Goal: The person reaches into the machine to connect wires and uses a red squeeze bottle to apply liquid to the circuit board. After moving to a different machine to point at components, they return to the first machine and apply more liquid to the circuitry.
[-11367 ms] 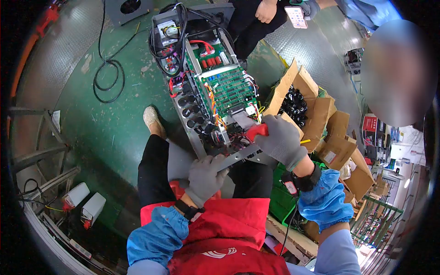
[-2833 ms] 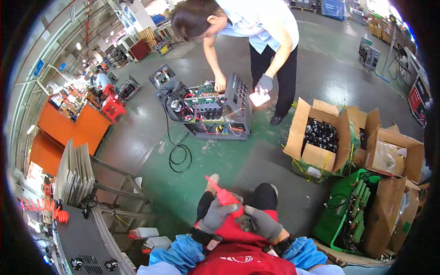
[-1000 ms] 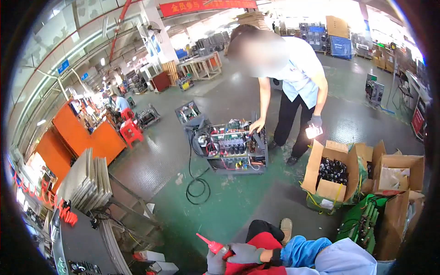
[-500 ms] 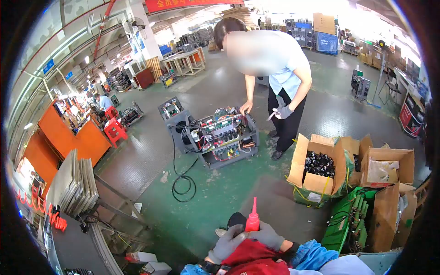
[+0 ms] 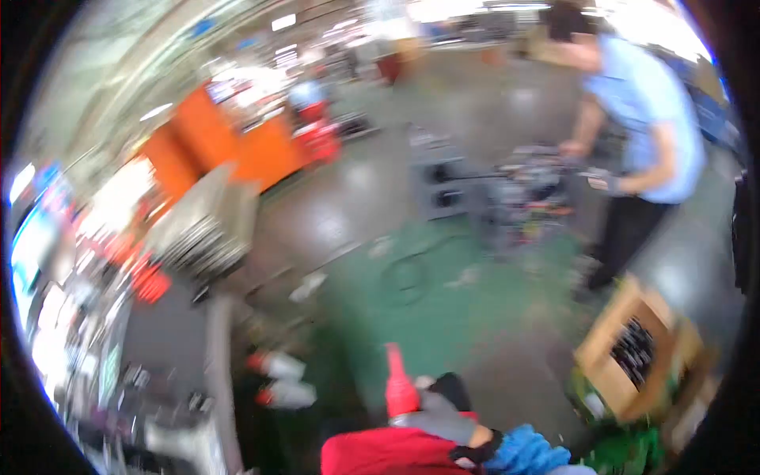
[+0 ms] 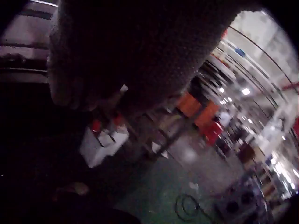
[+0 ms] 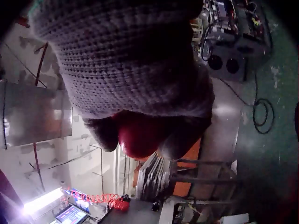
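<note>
A red squeeze bottle (image 5: 401,393) with a long tapered nozzle stands upright above my lap in the head view. My right hand (image 5: 443,418), in a grey knit glove, grips it from the right side. In the right wrist view the fingers of that glove wrap the rounded red bottle (image 7: 138,135), and much of it is hidden under them. The head view does not show my left hand; in the left wrist view the left hand (image 6: 121,56) is a dark gloved shape, and I cannot tell whether it holds anything.
An opened machine (image 5: 526,202) stands on the green floor, a person (image 5: 645,119) bending over it. A carton (image 5: 625,348) of black parts is at right. Two white boxes (image 5: 285,393) with red ends lie left, by a dark bench (image 5: 166,340) and stacked panels (image 5: 202,226).
The head view has swung left, blurring the scene and shifting the machine and person right. My left hand, beside the bottle half a second ago, has left the head view. The right hand keeps the bottle.
</note>
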Demonstrator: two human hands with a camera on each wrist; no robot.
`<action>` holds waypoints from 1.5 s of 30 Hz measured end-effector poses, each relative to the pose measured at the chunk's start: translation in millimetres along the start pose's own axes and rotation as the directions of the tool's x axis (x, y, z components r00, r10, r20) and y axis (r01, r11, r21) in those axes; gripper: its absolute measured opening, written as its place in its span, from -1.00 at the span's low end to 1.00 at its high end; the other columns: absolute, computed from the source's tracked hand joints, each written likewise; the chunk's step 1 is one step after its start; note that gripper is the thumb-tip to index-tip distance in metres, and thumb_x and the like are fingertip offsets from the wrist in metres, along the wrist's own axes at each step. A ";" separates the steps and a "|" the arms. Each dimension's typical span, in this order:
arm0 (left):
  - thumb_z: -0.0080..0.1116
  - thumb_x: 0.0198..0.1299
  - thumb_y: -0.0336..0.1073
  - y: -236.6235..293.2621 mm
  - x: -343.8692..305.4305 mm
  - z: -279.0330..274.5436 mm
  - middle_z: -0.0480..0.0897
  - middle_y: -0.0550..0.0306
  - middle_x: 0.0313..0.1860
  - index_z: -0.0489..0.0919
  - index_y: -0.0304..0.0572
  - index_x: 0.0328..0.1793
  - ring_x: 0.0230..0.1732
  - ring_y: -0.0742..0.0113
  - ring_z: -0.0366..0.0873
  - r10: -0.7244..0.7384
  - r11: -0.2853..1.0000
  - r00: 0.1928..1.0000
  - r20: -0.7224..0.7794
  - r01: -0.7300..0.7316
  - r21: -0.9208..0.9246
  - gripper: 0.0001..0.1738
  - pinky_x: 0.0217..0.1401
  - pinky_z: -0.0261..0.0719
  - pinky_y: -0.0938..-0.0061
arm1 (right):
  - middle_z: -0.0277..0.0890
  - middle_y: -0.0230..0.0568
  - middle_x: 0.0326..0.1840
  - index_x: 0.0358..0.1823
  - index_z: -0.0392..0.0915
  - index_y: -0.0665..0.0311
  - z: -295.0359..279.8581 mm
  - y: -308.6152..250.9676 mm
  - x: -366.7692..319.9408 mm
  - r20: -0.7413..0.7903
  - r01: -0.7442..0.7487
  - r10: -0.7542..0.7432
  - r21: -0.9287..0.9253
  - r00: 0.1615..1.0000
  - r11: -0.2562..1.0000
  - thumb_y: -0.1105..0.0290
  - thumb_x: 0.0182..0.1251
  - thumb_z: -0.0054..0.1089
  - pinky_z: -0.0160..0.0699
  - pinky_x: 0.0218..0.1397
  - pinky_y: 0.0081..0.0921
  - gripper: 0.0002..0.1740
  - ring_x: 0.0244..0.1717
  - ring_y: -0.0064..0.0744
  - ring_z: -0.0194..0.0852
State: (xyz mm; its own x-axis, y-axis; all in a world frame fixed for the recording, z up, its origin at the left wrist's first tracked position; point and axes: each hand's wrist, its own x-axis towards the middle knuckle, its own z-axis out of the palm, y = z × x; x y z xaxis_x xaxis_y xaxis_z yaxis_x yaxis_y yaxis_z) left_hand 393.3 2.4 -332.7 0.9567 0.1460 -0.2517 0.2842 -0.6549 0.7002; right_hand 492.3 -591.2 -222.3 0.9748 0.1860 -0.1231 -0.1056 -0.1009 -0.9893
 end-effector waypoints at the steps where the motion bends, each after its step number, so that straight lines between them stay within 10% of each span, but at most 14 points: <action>1: 0.12 0.27 -0.30 25.7 -17.4 3.3 0.69 0.04 -0.17 0.63 -0.14 -0.01 -0.22 0.16 0.66 -0.145 0.978 0.987 -0.070 0.154 0.144 -0.78 -0.18 0.63 0.28 | 0.61 -0.23 -0.15 0.18 0.49 0.27 9.3 5.5 9.4 0.089 -0.013 0.013 0.006 0.996 1.000 0.06 0.18 0.46 0.54 0.07 -0.38 -0.37 -0.11 -0.39 0.57; 3: 0.04 0.23 -0.18 79.5 -53.7 14.7 0.71 -0.24 -0.14 0.71 -0.23 -0.22 -0.04 -0.11 0.69 -0.424 0.798 0.882 -0.205 0.471 0.376 -0.69 0.01 0.62 0.08 | 0.60 -0.27 -0.22 0.07 0.51 0.29 45.3 15.8 30.5 0.205 -0.055 0.019 0.169 0.979 0.984 0.14 0.12 0.49 0.57 -0.01 -0.38 -0.43 -0.18 -0.35 0.59; 6: 0.13 0.25 -0.03 61.5 -66.3 29.0 0.70 -0.25 -0.11 0.68 -0.27 -0.02 -0.01 -0.12 0.64 -0.436 0.890 0.828 -0.353 0.455 -0.030 -0.56 0.04 0.56 0.11 | 0.58 -0.19 -0.25 -0.04 0.49 0.40 90.3 7.1 46.0 0.433 -0.204 0.073 0.263 0.899 0.943 0.40 0.06 0.31 0.64 -0.18 -0.41 -0.59 -0.27 -0.36 0.59; 14: 0.22 0.36 0.03 134.9 -178.0 35.4 0.71 -0.11 0.02 0.62 -0.23 0.18 0.11 0.07 0.66 -0.235 0.971 0.859 -0.455 0.229 -0.068 -0.50 0.22 0.57 0.26 | 0.57 -0.25 -0.43 -0.38 0.59 0.36 191.5 -3.2 33.5 0.783 -0.249 0.102 0.069 0.613 0.966 0.29 0.09 0.39 0.61 -0.35 -0.47 -0.74 -0.44 -0.48 0.57; 18: 0.19 0.40 0.03 175.9 -214.5 49.3 0.63 -0.10 0.22 0.51 -0.30 0.36 0.26 0.16 0.55 -0.249 0.910 0.877 -0.411 0.068 -0.408 -0.40 0.35 0.47 0.30 | 0.53 -0.38 -0.29 0.08 0.50 0.26 259.5 -23.0 9.6 0.927 -0.106 0.021 0.020 0.373 0.994 0.16 0.10 0.47 0.60 -0.31 -0.51 -0.44 -0.37 -0.57 0.52; 24: 0.27 0.35 -0.13 174.0 -220.8 82.9 0.61 0.16 0.03 0.49 -0.26 0.28 0.05 0.45 0.54 -0.407 0.485 0.815 -0.412 -0.189 -0.854 -0.51 0.16 0.53 0.45 | 0.67 0.08 -0.01 0.17 0.50 0.31 330.8 -38.8 -42.4 0.978 0.418 0.008 -0.097 0.210 0.903 0.08 0.07 0.47 0.64 0.08 -0.19 -0.31 0.03 0.00 0.70; 30: 0.33 0.24 -0.31 146.1 -248.6 88.3 0.63 0.20 -0.11 0.54 -0.22 0.08 -0.07 0.42 0.58 -0.603 0.463 0.526 -0.600 -0.381 -0.800 -0.67 0.09 0.56 0.44 | 0.67 -0.01 0.01 0.30 0.46 0.30 366.3 -1.3 -62.5 0.995 0.532 -0.093 0.065 0.026 0.844 0.07 0.17 0.42 0.62 0.11 -0.28 -0.28 0.03 -0.18 0.69; 33: 0.41 0.10 -0.38 138.1 -273.3 54.7 0.62 0.23 -0.17 0.54 -0.18 0.04 -0.15 0.45 0.57 -0.680 0.528 0.241 -0.693 -0.495 -0.690 -0.62 0.00 0.57 0.45 | 0.68 -0.08 -0.04 0.25 0.48 0.43 373.1 -2.4 -59.2 0.994 0.352 0.101 -0.106 0.035 0.930 0.14 0.26 0.39 0.62 0.01 -0.45 -0.35 -0.13 -0.42 0.66; 40: 0.43 0.07 -0.35 118.8 -389.5 -2.5 0.55 0.25 -0.26 0.50 -0.21 -0.05 -0.26 0.45 0.51 -0.573 0.818 -0.508 -0.643 -0.308 -0.486 -0.63 -0.15 0.55 0.45 | 0.63 -0.18 -0.16 0.21 0.49 0.45 434.2 -23.7 -40.8 0.978 0.167 0.197 -0.207 0.075 0.964 0.44 0.30 0.23 0.60 -0.25 -0.56 -0.55 -0.31 -0.55 0.56; 45: 0.36 0.04 -0.44 97.2 -462.2 -14.0 0.53 0.27 -0.31 0.48 -0.16 -0.10 -0.33 0.46 0.50 -0.439 0.858 -0.705 -0.556 -0.145 -0.493 -0.68 -0.23 0.52 0.49 | 0.61 -0.11 -0.08 0.20 0.48 0.41 508.6 -36.5 -27.3 0.992 0.219 0.114 -0.098 -0.061 0.971 0.39 0.33 0.19 0.63 -0.28 -0.53 -0.56 -0.29 -0.51 0.56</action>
State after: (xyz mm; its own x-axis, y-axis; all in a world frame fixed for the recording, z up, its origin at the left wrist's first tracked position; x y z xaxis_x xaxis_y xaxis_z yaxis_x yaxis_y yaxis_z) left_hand -20.5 -118.3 -138.9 -0.7649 0.5970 0.2419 0.1356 -0.2178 0.9665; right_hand 369.6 -95.5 -222.9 -0.2663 0.9464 -0.1828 0.1302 -0.1526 -0.9797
